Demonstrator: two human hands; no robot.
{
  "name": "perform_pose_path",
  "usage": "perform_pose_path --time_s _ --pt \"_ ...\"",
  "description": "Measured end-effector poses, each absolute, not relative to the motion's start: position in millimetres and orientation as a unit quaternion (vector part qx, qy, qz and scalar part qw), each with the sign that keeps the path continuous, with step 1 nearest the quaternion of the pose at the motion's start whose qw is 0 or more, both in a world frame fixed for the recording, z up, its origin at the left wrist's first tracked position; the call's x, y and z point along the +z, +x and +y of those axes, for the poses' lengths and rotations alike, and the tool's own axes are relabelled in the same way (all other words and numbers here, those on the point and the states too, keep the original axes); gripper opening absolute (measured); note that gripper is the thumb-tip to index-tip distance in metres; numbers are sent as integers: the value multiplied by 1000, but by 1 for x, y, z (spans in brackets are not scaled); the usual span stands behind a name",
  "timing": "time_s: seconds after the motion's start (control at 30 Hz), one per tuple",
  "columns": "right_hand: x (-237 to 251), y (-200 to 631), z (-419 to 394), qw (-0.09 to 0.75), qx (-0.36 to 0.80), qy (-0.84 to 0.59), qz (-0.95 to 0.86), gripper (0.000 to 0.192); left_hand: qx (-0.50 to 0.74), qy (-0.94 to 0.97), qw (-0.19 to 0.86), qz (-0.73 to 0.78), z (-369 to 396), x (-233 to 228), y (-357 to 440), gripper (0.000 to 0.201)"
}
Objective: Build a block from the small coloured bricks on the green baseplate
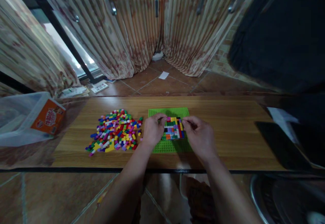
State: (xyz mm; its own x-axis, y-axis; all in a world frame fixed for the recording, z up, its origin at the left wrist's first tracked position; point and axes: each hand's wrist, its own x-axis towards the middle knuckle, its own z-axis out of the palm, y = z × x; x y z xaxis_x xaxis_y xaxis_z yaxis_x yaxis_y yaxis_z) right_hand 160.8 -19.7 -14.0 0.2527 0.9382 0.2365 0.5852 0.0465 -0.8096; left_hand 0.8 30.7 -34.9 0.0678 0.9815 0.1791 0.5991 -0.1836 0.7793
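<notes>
A multicoloured panel of joined toy bricks [174,129] lies over the green baseplate [170,147] in front of me; I cannot tell whether it is attached or slightly raised. My left hand [153,129] has its thumb and forefinger pinched at the panel's upper left corner, near a pink brick. At the upper right corner, beside a dark brick, the fingers of my right hand [200,134] are pinched on the panel's edge. Both hands cover parts of the baseplate's sides.
Left of the baseplate is a pile of loose coloured bricks [115,130] on the wooden table [233,129]. A clear plastic bin [22,122] with an orange label stands at the far left. A dark flat object [281,146] lies at the right end. Curtains [137,31] hang beyond.
</notes>
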Motion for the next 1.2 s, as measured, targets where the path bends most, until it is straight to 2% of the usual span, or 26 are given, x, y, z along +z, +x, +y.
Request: perform_pose_path --time_s 0.27,0.6,0.87,1.2 --pt "-27 154 -11 363 124 -619 -686 37 334 721 235 560 31 -32 -1 21" --pt "-35 143 -8 245 68 -638 -726 41 279 728 230 582 32 -26 0 23" --pt "-30 137 -10 198 33 -661 -723 40 245 739 199 595 28 -26 3 27" --pt "-25 133 -13 156 -4 -673 -723 38 258 743 183 590 22 -33 6 30"
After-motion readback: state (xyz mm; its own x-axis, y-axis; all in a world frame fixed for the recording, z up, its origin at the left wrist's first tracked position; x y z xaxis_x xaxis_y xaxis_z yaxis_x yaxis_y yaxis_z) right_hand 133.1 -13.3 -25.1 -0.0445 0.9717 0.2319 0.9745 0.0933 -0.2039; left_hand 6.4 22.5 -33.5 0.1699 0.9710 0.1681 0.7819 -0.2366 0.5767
